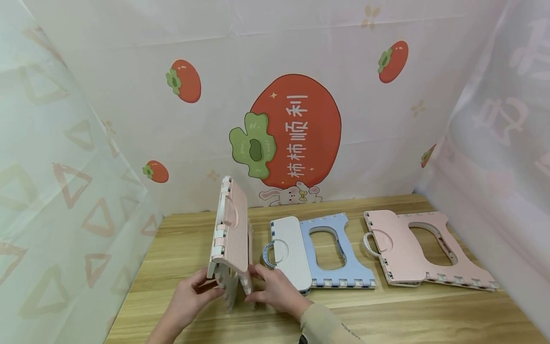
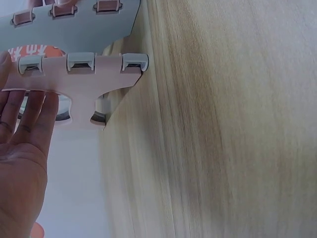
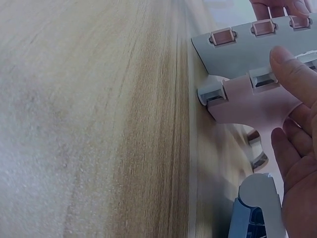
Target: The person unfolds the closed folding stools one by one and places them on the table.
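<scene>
- Three printed walls [image 1: 219, 62] close off the work area at the back and both sides.
- One wood-grained table [image 1: 172, 248] carries three folding stools.
- One flat pink stool [image 1: 399, 248] lies at the right of the table, well apart from both hands; risk judged low.
- One blue-and-white stool [image 1: 294, 253] lies flat in the middle, just beside the right hand. An outward swing of that hand could knock it.
- One upright pink stool [image 1: 238, 234] is on the table's left part, between the hands, its two leg panels [image 2: 81, 101] apart. Whether every foot bears on the table cannot be confirmed. Held low and standing tall, it could tip if one side were pulled harder.
- Left hand [image 1: 189, 298]: grasping the left leg panel, thumb on one face, fingers behind.
- Right hand [image 1: 277, 289]: grasping the right leg panel likewise. Sudden closing of the panels could nip fingers of either hand.
- One blue handle [image 1: 264, 255] juts toward the upright stool; a foot could snag it if shifted right.
- Several grey hinge clips [image 2: 80, 61] line the panel edge; uneven force could bind them.
</scene>
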Available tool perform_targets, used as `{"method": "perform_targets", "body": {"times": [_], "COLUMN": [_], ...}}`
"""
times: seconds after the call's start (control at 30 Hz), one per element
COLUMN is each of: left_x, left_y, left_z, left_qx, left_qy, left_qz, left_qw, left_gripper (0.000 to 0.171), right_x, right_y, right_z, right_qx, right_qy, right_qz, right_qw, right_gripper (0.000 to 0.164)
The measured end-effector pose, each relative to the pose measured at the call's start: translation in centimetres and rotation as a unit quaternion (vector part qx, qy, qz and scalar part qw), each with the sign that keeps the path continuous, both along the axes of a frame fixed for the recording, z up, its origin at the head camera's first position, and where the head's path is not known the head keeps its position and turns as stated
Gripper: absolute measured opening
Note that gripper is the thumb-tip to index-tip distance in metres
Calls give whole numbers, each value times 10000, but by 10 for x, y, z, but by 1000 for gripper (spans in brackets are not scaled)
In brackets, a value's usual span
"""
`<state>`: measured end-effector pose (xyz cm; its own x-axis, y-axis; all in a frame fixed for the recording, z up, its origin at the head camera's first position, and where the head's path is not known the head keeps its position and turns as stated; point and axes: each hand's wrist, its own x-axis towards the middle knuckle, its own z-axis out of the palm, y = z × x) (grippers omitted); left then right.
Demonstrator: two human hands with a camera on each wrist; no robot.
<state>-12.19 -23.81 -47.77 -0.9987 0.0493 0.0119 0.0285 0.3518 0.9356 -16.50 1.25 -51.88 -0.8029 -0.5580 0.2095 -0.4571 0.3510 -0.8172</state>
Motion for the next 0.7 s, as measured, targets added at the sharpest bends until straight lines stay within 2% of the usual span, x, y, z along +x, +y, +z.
{"method": "perform_targets", "body": {"times": [0.7], "left_x": [0], "left_y": [-6], "left_z": [3], "left_qx": [157], "left_qy": [-173], "left_qz": [37], "left_qw": [9997], "left_gripper": [49], "right_x": [-2], "right_y": [1], "right_z": [2], "right_qx": [0], "right_qy": [-173], "right_qz": [37], "right_qw": [9998], "right_gripper": [48]}}
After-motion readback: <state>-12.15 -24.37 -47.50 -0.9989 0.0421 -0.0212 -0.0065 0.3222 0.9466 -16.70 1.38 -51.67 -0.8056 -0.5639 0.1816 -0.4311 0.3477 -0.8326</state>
